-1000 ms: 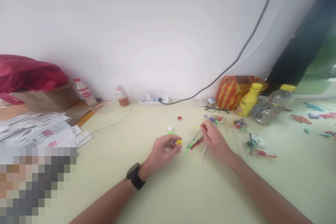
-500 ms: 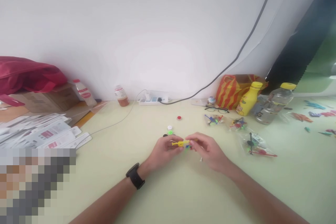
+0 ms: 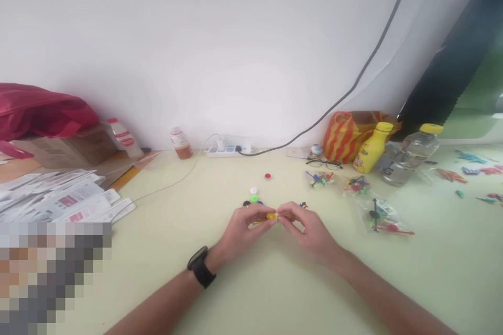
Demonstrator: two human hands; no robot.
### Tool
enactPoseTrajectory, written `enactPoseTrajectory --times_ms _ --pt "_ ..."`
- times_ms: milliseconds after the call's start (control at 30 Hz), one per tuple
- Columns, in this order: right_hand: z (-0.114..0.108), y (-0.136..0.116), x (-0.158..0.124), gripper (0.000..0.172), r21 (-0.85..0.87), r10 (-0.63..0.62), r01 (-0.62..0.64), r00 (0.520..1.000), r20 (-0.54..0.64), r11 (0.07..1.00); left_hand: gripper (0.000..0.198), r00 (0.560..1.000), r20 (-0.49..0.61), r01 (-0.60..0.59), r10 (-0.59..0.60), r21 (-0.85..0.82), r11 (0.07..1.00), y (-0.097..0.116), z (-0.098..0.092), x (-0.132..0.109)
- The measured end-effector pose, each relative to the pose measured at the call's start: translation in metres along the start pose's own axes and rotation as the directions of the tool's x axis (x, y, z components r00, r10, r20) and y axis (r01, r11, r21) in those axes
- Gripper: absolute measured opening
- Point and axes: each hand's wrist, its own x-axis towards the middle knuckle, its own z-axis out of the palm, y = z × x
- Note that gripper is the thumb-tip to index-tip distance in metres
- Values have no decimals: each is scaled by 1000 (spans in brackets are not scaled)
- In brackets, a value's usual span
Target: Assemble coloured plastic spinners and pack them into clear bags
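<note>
My left hand (image 3: 242, 229) is closed, pinching a small yellow plastic piece (image 3: 271, 216) between thumb and fingertips. Opposite it, my right hand (image 3: 312, 230) is closed too, its fingertips at the right end of the same piece. The hands almost meet, and the fingers cover much of the piece. Just beyond them lie a white round part (image 3: 253, 190), a green round part (image 3: 254, 198) and a black round part (image 3: 246, 203). Farther back is a red round part (image 3: 268, 176). Small dark and red bits (image 3: 303, 204) show behind my right hand.
Clear bags of coloured plastic parts (image 3: 383, 217) lie at the right, near glasses (image 3: 324, 163), a yellow bottle (image 3: 373, 147) and a large clear bottle (image 3: 411, 157). A power strip (image 3: 228, 151) runs along the wall. Papers (image 3: 74, 201) and a cardboard box (image 3: 73, 147) are at the left.
The yellow piece has turned in my fingers and is now more covered. My right fingertips have shifted left, closer to the left ones. Small bits behind my right hand have come into view.
</note>
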Motion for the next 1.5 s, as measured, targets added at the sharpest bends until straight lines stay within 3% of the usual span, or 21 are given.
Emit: enactPoseTrajectory --times_ms 233,367,533,667,767,900,1033,1167,1233,1300,1400,1500 --pt "-3 1 0 17 -46 94 -94 996 -8 995 21 991 -24 -121 134 288 950 -8 -4 -3" --pt "-6 -3 1 22 136 170 -172 985 23 976 19 987 -10 -147 160 333 931 -11 -6 -4" --pt "-7 -3 4 35 270 249 -255 967 58 928 14 984 29 -174 174 343 923 1 -3 -7" --pt "-8 0 5 39 307 251 -259 966 66 916 10 984 30 -175 173 277 945 11 0 -8" --pt "-8 4 6 37 339 239 -244 969 60 908 14 989 92 -127 116 131 983 16 2 -8" --pt "-7 7 7 41 369 227 -199 973 -33 908 19 995 95 -32 32 -10 999 16 3 -6" --pt "-10 3 2 34 155 112 -85 977 -179 984 21 1000 8 16 -15 -86 996 12 2 -3" --pt "-11 4 -4 41 -23 -24 21 993 -118 999 23 998 -19 55 -58 -104 993 11 0 -3" --pt "-10 7 -6 42 -9 -39 38 990 -132 999 23 998 -30 60 -64 -108 992 12 -1 -3" --pt "-9 10 -6 30 38 -4 6 998 -69 999 23 997 -44 58 -63 -111 992 12 -1 -3" --pt "-12 11 -2 58 186 74 -82 996 52 979 23 995 -74 62 -71 -118 991 12 -2 -2" --pt "-18 10 1 59 311 124 -122 992 12 943 25 991 -102 76 -91 -150 986 11 -4 0"
